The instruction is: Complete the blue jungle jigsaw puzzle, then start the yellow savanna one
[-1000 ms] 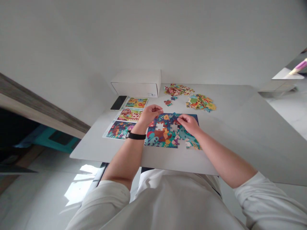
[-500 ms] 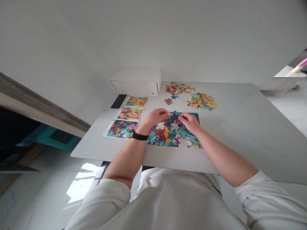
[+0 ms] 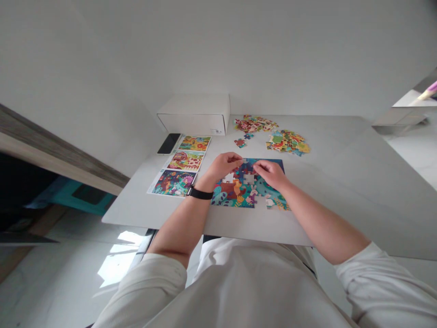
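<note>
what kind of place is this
Probably a room in a home, set up for a quiet pastime: a partly assembled jigsaw puzzle on a pale table, with picture cards and a smartphone beside it.

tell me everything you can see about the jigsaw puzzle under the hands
The partly assembled jigsaw puzzle lies flat on a pale grey table. Its pieces look like printed card and show a bright scene of teal and blue foliage, orange and red shapes, and small rabbit-like figures. Two piece-shaped gaps show pale surface inside it, and its lower right corner is ragged and unfinished. The left hand and right hand are over its upper part, hiding some of it.
</note>
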Demonstrator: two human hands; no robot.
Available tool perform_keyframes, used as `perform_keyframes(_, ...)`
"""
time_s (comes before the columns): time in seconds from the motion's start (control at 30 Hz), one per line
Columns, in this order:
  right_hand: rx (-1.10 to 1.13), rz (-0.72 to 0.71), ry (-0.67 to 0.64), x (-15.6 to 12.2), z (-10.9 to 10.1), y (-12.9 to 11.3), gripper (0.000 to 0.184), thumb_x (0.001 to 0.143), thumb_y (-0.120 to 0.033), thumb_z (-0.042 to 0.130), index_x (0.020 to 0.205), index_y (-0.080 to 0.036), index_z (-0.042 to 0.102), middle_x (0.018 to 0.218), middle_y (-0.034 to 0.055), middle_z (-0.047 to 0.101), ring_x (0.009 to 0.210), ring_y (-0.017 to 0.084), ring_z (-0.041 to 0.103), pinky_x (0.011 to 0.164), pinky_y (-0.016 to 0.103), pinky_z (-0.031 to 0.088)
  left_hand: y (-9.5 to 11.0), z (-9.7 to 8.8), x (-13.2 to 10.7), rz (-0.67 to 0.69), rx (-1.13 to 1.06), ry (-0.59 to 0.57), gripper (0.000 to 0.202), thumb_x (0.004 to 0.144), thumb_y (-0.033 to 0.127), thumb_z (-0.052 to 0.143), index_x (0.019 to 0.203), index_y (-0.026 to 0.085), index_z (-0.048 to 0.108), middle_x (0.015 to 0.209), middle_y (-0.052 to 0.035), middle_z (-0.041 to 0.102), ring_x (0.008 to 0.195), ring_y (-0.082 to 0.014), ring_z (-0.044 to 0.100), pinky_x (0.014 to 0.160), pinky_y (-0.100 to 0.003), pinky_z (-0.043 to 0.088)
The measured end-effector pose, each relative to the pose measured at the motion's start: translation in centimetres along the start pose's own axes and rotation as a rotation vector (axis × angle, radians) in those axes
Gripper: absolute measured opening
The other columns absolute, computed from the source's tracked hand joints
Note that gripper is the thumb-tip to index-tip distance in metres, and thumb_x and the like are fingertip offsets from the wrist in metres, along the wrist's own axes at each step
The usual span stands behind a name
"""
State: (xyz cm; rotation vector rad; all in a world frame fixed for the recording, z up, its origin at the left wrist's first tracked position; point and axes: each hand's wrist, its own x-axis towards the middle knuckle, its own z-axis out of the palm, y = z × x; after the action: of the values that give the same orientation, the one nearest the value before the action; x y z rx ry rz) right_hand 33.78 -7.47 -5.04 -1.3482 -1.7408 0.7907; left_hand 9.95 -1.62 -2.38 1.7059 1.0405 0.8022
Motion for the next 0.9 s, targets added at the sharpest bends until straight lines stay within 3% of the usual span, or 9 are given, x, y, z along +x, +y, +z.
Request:
perform_keyframes(0.17,0.12,-0.003,0.044,0.2,-0.2,0.4,0.039,0.094,-0.054,0.066,0.115,-0.023,0.075,0.092,0.0039,0.077,0.078,0.02,0.069,0.072,0.032,0.053,0.3,0.4,-0.3,0.022,0.085,-0.087,0.037,0.081,0.052,0.078,0.096,0.018,0.082,0.076,-0.0016,0.073,0.065,-0.0139,0.059,0.061,-0.026,0.045)
perform_keyframes(0.37,0.148,-0.032,-0.042,0.4,0.0,0.5,0.034,0.087,-0.045,0.074,0.112,-0.023,0.075,0.093,0.0048,0.079,0.079,0.02,0.071,0.076,0.033,0.056,0.4,1.2,-0.5,0.028,0.061,-0.096,0.036,0.079,0.045,0.079,0.101,0.016,0.08,0.072,-0.0008,0.071,0.061,-0.0134,0.058,0.058,-0.026,0.043)
perform_keyframes(0.63,0.266,0.087,-0.22,0.4,-0.4,0.0,0.036,0.079,-0.042,0.08,0.108,-0.022,0.075,0.082,0.0013,0.075,0.07,0.018,0.069,0.068,0.031,0.057,0.0,1.6,-0.3,0.041,-0.024,-0.096,0.038,0.079,0.042,0.08,0.106,0.015,0.075,0.073,-0.0015,0.072,0.064,-0.0141,0.063,0.061,-0.026,0.047)
perform_keyframes(0.9,0.253,0.147,-0.123,0.7,-1.4,0.2,0.033,0.076,-0.045,0.084,0.097,-0.023,0.072,0.074,-0.001,0.07,0.064,0.016,0.065,0.06,0.028,0.053,0.0,1.1,0.0,0.061,0.1,-0.046,0.043,0.091,0.056,0.068,0.103,0.016,0.075,0.087,-0.0056,0.077,0.07,-0.0143,0.063,0.064,-0.025,0.048)
